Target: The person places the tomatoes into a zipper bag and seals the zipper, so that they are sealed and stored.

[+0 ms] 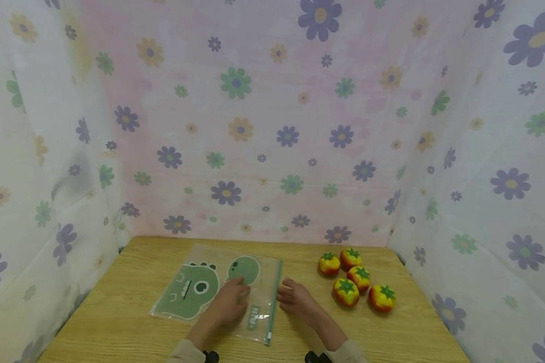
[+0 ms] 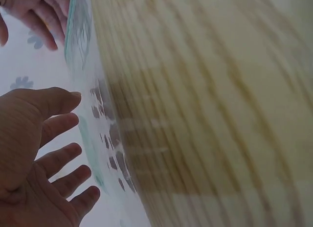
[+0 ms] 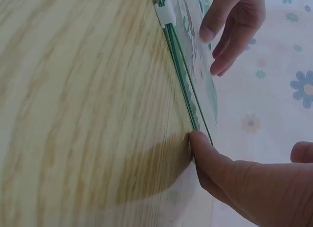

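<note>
One clear zip bag (image 1: 202, 287) lies flat here, beneath the loosely spread left hand (image 1: 229, 301)! Its green edge (image 1: 274, 302) meets the right hand (image 1: 297, 302), fingers extended; five red-yellow fruits (image 1: 358, 279) sit farther right!

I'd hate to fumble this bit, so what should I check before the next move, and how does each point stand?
1. Bag lying on the table: ok.
2. Slider at the zip's near end: ok.
3. Zip strips parted beyond the slider: ok, as the right wrist view shows.
4. Left hand gripping the bag: not ok, its fingers are spread.
5. Right hand gripping the zip edge: cannot tell; it is at that edge.
6. Fruits inside the bag: not ok, all five are outside.
</note>
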`<state>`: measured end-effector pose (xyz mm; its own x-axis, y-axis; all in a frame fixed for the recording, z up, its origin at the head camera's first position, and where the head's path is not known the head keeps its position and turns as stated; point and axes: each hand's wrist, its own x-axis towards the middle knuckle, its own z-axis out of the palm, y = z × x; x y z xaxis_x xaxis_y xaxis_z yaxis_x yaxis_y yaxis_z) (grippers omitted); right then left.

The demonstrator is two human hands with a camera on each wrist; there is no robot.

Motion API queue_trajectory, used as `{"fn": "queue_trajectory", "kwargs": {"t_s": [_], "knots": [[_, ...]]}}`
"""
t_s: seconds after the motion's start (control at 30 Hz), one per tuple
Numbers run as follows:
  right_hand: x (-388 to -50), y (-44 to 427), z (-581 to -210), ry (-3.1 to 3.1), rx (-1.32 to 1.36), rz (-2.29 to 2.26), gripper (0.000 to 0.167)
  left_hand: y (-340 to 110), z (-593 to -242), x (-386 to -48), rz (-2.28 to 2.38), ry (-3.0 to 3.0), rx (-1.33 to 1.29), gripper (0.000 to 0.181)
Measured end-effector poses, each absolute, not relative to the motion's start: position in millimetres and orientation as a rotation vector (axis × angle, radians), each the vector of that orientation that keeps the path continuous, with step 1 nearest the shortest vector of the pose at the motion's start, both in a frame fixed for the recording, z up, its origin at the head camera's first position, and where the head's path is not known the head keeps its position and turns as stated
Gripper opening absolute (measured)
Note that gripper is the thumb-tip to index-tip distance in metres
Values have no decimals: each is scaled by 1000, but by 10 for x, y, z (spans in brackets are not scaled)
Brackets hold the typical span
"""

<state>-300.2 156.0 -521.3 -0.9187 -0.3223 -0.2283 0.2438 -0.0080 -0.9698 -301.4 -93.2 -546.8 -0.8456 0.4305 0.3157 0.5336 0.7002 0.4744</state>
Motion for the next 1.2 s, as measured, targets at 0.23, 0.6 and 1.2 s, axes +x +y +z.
{"fn": "queue_trajectory", "kwargs": {"t_s": [0.23, 0.6, 1.2], "knots": [[-3035, 1451, -5207, 1872, -52, -2025, 73, -849, -5509, -3050, -969, -2746, -820, 32], [-3026, 1405, -5205, 1808, -8, -2045, 76, -860, -5404, -2992, -1113, -2776, -825, 32], [-3030, 1305, -5302, 1688, -170, -2076, 57, -763, -5464, -2953, -1256, -2586, -809, 23]]}}
